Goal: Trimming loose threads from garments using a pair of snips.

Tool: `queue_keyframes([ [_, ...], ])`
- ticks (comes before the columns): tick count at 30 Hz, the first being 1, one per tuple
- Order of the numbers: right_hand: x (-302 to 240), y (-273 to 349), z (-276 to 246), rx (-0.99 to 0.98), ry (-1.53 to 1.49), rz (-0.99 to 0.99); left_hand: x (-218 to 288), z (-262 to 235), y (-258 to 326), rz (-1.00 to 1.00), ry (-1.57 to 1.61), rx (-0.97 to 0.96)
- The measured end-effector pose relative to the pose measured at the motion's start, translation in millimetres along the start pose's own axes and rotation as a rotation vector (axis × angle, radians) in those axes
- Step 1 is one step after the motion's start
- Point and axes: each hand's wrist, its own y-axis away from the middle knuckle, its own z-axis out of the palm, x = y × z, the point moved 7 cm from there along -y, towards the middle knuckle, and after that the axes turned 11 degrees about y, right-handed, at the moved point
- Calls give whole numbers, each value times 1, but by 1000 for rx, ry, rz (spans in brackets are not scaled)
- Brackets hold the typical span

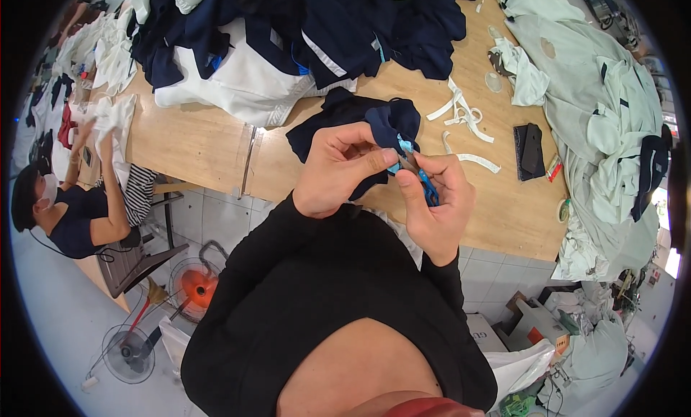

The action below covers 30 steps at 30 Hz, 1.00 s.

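Observation:
My left hand [338, 165] pinches the edge of a navy garment [337, 114] that lies partly on the table in front of me. A light blue strip [405, 142] shows at the garment's edge between my two hands. In my right hand [444, 201] is a small pair of scissors [427, 185] with blue handles, closed in my fingers. The blades reach up to the light blue strip, close to my left thumb. Whether they are cutting into it I cannot tell.
A pile of navy and white garments [237, 78] covers the table's far side. White fabric strips [461, 114] and a dark phone-like case [530, 152] lie on the right. Pale green cloth [597, 129] heaps along the right edge. A masked person [79, 208] handles white cloth at the left.

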Motion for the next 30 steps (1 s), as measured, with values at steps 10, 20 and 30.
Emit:
queue_keyframes([
  [10, 0, -1, 2, -53, 5, 10, 0, -6, 2, 12, -70, 11],
  [20, 47, -10, -58, 243, -210, 221, 60, -80, -7, 410, -604, 394],
  [30, 181, 28, -45, 82, 209, 480, -76, -113, 15, 278, -1702, -116],
])
